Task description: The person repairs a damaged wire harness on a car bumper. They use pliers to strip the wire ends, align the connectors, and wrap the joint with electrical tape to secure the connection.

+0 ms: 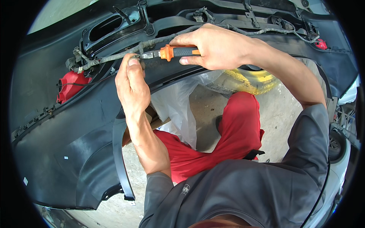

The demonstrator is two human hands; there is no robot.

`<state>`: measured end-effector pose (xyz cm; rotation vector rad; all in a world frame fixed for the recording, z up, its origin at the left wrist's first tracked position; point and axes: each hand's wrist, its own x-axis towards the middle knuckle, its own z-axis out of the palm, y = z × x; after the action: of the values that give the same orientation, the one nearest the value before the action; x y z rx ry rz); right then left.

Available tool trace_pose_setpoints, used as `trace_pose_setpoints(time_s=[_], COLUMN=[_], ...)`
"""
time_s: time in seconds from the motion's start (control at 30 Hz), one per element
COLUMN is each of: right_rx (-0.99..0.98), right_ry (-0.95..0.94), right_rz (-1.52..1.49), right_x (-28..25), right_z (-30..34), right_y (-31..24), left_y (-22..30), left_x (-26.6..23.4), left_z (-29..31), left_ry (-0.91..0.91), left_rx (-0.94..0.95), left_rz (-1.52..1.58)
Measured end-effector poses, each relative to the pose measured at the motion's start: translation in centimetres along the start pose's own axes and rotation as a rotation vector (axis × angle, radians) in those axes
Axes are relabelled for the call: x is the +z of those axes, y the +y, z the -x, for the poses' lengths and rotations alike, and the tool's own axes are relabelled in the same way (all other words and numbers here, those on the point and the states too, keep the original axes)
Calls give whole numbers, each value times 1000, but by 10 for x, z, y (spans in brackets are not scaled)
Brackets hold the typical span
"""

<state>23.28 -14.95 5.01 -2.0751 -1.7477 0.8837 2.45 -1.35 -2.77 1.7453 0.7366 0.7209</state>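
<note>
My right hand (pixel 224 47) grips a pair of pliers (pixel 176 52) with orange and black handles. Their metal jaws point left, to a clip or tie hanging from a grey taped wiring harness (pixel 112 58). Just at the jaw tips, my left hand (pixel 134 85) has its thumb and fingers closed in a pinch; what lies between them is too small and hidden to name. The harness runs along the inside of a large black car bumper cover (pixel 87 140).
A red lamp (pixel 73 85) is fitted at the left, and a smaller red part (pixel 321 44) sits far right. Below the bumper are a yellow-marked tyre (pixel 253 81) and clear plastic sheeting (pixel 178 102). A white car (pixel 338 171) stands at the right.
</note>
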Motion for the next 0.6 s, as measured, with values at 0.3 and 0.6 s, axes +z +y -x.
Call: trace_pose_setpoints(time_s=[0.3,0.6], right_rx=[-68,-88], right_ry=[252,552], right_rz=[250,554], right_x=[29,53], right_z=[16,13], right_y=[-2,2], left_y=[1,-4], left_x=[5,10], left_z=[1,1], left_ry=[40,76], left_rx=[20,56], left_rz=[30,65])
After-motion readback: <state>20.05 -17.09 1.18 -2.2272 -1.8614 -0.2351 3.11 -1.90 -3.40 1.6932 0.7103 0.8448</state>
